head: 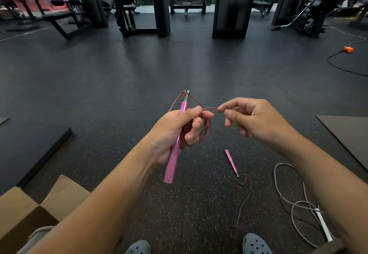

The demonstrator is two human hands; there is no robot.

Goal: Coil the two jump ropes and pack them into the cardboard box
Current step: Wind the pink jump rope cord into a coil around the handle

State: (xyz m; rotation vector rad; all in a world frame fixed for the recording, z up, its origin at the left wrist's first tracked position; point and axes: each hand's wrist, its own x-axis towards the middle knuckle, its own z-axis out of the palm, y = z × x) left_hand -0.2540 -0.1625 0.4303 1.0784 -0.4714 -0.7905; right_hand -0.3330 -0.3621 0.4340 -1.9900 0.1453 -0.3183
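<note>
Nearest, lower left: cardboard box [18,212], flaps open, on the floor [179,214]. Lower right: grey jump rope [286,194] loose, uncoiled. Between the feet, the pink rope's tail [244,200] runs up to its free handle [231,162], lying on the floor pointing away. Above: left hand [175,132] clenches the other pink handle [175,154], near-upright, with coiled loops [206,132] on its right. Right hand [256,120] pinches the cord just right of the coil. Next loop likely feeds leftward; right hand nearer the slack.
</note>
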